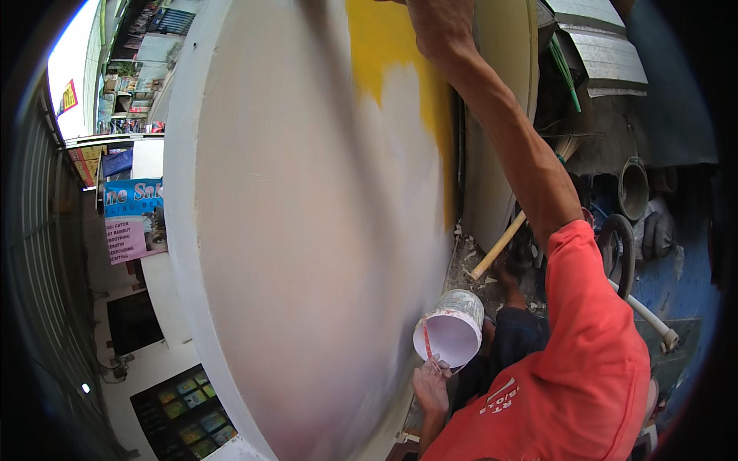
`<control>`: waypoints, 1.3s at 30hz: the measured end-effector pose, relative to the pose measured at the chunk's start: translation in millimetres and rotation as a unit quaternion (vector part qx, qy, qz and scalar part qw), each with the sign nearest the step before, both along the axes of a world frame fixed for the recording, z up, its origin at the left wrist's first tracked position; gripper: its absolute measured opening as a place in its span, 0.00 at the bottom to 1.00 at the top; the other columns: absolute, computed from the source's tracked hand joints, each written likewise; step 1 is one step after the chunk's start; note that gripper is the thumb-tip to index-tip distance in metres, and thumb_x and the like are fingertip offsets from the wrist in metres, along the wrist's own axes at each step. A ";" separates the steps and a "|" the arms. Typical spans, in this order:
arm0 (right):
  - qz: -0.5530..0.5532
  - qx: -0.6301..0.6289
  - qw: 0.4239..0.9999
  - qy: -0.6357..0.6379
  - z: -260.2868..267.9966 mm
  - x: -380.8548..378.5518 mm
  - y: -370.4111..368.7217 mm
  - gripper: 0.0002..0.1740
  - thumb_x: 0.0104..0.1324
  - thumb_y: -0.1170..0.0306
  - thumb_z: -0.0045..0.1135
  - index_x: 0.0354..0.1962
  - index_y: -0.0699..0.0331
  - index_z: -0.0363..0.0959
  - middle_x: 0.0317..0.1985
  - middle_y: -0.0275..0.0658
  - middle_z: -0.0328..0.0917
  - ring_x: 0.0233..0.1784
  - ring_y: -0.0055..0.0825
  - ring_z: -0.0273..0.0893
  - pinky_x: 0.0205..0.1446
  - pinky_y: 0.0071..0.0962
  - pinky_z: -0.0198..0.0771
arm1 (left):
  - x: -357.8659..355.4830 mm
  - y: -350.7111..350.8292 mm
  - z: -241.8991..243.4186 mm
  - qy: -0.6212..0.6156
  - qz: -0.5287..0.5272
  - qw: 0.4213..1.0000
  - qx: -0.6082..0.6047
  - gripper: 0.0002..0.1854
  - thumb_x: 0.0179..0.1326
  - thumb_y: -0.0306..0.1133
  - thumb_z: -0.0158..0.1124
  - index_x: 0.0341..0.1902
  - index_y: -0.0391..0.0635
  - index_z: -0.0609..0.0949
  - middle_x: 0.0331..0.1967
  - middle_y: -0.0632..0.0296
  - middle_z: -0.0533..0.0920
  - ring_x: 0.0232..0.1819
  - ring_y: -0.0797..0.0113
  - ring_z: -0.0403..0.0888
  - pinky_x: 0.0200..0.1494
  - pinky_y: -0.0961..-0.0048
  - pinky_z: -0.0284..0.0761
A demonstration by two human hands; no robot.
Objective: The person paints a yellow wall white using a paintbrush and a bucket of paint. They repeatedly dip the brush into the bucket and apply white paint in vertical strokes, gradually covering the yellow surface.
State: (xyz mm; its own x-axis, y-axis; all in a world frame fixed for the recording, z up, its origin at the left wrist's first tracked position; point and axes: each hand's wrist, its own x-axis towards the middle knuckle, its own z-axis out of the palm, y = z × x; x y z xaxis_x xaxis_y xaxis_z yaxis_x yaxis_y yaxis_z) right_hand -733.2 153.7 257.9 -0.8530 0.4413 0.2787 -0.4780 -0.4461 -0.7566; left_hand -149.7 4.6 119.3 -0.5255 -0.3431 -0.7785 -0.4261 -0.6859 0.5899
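Note:
My left hand (pixel 432 380) holds the thin handle of a small plastic bucket (pixel 452 331) at the lower middle. The bucket is pale inside, with a stained outer wall, and its mouth faces the camera. My right hand (pixel 441 26) reaches to the top edge of the picture, over yellow paint on a wall. Its fingers are mostly cut off, so anything in them is hidden. The wall (pixel 288 201) is off-white across its middle. Yellow paint (pixel 369 52) covers its upper part and runs in an uneven strip along its right side. A blurred dark band crosses the wall.
A wooden pole (pixel 499 245) lies near my legs, on ground with scattered debris. Farther right are a broom (pixel 568 147), a round dark container (pixel 633 187), a curved black tube (pixel 617 248) and a white pipe (pixel 648 317). A printed banner (pixel 134 219) hangs beyond the wall's left edge.

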 end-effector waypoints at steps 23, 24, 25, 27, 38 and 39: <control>0.167 -0.034 0.977 -0.130 -128.1 49.0 10.3 0.18 0.66 0.60 0.64 0.36 0.71 0.79 0.28 0.42 0.83 0.24 0.25 0.81 0.36 0.24 0.82 | 41.1 -1.2 -15.5 -0.037 0.017 0.999 -0.001 0.35 0.73 0.56 0.38 0.59 0.30 0.73 0.39 0.51 0.81 0.37 0.61 0.75 0.46 0.66 0.71; 0.160 -0.033 0.982 -0.091 -132.9 28.9 10.7 0.18 0.66 0.59 0.64 0.36 0.70 0.79 0.27 0.40 0.81 0.24 0.24 0.81 0.38 0.24 0.83 | 40.1 0.3 -15.7 -0.035 0.017 0.999 -0.002 0.35 0.73 0.56 0.38 0.59 0.30 0.73 0.39 0.51 0.81 0.37 0.61 0.75 0.46 0.66 0.71; 0.155 -0.038 0.984 -0.079 -136.1 8.4 14.0 0.19 0.66 0.59 0.64 0.37 0.70 0.79 0.28 0.41 0.82 0.26 0.25 0.82 0.41 0.25 0.84 | 38.9 1.5 -15.4 -0.033 0.017 0.999 -0.002 0.35 0.74 0.56 0.38 0.59 0.30 0.73 0.39 0.51 0.81 0.37 0.61 0.75 0.46 0.66 0.71; 0.120 -0.064 0.985 -0.105 -134.9 -36.4 21.5 0.17 0.68 0.62 0.64 0.38 0.71 0.80 0.30 0.42 0.84 0.29 0.28 0.85 0.38 0.26 0.84 | 37.6 4.8 -14.7 -0.028 0.019 0.999 -0.011 0.36 0.74 0.56 0.38 0.59 0.30 0.73 0.39 0.51 0.81 0.37 0.61 0.75 0.47 0.66 0.71; 0.047 -0.050 0.997 -0.038 -130.6 14.3 -3.2 0.17 0.70 0.64 0.61 0.44 0.73 0.78 0.38 0.47 0.85 0.40 0.34 0.88 0.49 0.30 0.86 | 31.3 8.3 -6.5 -0.008 -0.002 1.000 -0.009 0.35 0.74 0.57 0.37 0.58 0.32 0.74 0.40 0.52 0.81 0.38 0.63 0.75 0.48 0.67 0.70; 0.055 -0.065 0.995 -0.056 -132.9 36.1 -10.4 0.18 0.70 0.63 0.61 0.45 0.72 0.78 0.37 0.47 0.85 0.38 0.33 0.87 0.48 0.30 0.85 | 31.0 8.2 -5.8 -0.009 -0.003 1.000 -0.011 0.35 0.74 0.57 0.37 0.58 0.32 0.74 0.40 0.53 0.81 0.38 0.63 0.75 0.48 0.67 0.70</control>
State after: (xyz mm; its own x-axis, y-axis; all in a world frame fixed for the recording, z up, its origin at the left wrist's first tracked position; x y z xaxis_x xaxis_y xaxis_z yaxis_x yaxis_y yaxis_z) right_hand -697.1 143.2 125.0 -0.9203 0.3702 0.1268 -0.3378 -0.5881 -0.7349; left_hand -118.7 12.8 113.5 -0.5141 -0.3565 -0.7801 -0.4407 -0.6705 0.5968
